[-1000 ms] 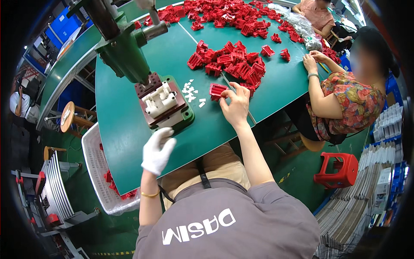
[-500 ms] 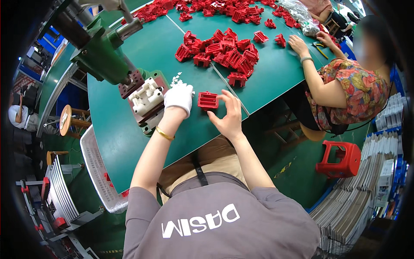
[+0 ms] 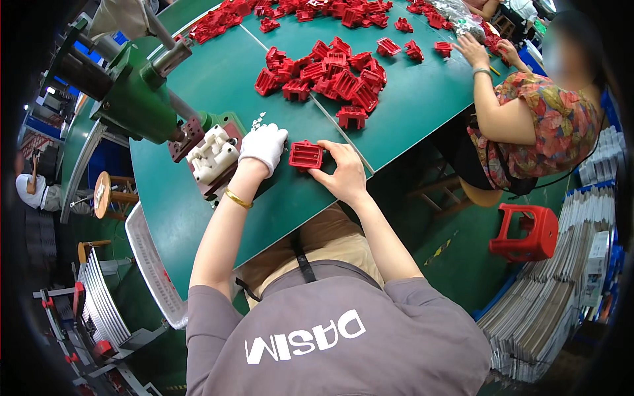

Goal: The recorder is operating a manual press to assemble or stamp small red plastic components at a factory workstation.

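Note:
My right hand (image 3: 342,173) pinches the right edge of a red plastic housing (image 3: 306,156) between thumb and fingers. The housing is box-shaped, with slots across it, and sits over the green table in front of me. Close to its left is my left hand (image 3: 263,148) in a white glove, fingers curled together; whatever they hold, if anything, is hidden. Several tiny white pieces (image 3: 258,121) lie just beyond the gloved fingers. Left of the glove, a white fixture block (image 3: 212,156) is mounted on the base of a green hand press (image 3: 135,105).
Red housings (image 3: 323,76) are heaped farther up the table (image 3: 218,247), with a larger pile (image 3: 330,13) at the far edge. On the right sits a co-worker (image 3: 528,125), hands at the table. A white crate (image 3: 153,264) stands left; a red stool (image 3: 525,232) stands right.
My right hand has closed in from the right and taken hold of the red housing. The gloved left hand stays by the white pieces. The co-worker's hand has shifted farther along the table.

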Demonstrator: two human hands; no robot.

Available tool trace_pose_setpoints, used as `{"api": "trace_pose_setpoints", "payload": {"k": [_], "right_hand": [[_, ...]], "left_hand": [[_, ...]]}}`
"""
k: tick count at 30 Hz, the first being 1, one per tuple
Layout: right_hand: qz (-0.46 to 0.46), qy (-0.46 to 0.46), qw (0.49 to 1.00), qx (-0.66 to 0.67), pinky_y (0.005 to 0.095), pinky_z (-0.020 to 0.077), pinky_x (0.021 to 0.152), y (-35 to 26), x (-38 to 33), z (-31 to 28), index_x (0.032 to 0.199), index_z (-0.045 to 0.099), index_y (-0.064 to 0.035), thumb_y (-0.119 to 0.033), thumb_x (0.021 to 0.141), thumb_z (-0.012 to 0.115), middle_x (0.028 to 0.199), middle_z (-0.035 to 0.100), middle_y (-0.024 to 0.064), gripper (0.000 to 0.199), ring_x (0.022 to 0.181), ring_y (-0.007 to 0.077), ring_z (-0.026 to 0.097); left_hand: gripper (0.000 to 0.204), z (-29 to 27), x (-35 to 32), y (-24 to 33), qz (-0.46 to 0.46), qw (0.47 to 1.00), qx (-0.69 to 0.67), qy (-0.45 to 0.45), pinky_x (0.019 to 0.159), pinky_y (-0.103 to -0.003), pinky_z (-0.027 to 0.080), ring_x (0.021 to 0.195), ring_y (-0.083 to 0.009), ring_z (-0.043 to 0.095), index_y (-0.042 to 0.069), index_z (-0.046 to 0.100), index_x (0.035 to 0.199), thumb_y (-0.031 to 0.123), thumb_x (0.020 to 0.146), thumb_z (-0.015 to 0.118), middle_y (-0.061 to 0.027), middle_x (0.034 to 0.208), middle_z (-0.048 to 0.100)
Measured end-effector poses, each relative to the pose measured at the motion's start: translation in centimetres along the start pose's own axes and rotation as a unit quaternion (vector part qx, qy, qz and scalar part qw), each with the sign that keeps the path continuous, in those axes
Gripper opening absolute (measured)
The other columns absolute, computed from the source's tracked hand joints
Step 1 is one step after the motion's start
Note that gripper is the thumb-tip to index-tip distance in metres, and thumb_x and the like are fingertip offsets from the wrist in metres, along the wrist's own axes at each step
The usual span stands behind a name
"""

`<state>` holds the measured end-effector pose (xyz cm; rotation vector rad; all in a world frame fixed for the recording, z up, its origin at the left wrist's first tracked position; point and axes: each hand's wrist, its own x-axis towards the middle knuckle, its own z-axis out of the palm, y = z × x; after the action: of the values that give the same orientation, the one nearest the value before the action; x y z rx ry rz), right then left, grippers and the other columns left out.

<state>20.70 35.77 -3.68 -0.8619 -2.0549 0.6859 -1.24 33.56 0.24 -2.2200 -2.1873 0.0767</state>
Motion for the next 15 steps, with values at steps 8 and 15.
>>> {"api": "trace_pose_setpoints", "payload": {"k": [8,15], "right_hand": [[-0.006,0.043,0.998,0.053,0.0365,0.0505,0.088,0.0,-0.4,-0.2,0.117,0.062,-0.0052,-0.014,0.068,0.082,0.110,0.066,0.0099,0.054,0.098,0.0253,0.063],[-0.006,0.044,0.997,0.065,0.0358,0.0511,0.086,0.1,-0.2,0.0,0.116,0.062,-0.0043,-0.013,0.068,0.082,0.110,0.066,0.0100,0.053,0.095,0.0248,0.063]], "left_hand": [[0.009,0.1,0.3,0.3,0.002,1.000,0.011,0.002,0.079,-0.042,0.053,0.095,-0.0309,0.063,0.011,0.063,0.096,0.014,0.088,0.059,-0.0127,0.098,0.061],[0.014,0.0,0.0,-0.9,-0.012,0.998,-0.062,-0.011,0.080,-0.043,0.052,0.093,-0.0332,0.064,0.011,0.064,0.101,0.015,0.088,0.059,-0.0147,0.096,0.065]]}}
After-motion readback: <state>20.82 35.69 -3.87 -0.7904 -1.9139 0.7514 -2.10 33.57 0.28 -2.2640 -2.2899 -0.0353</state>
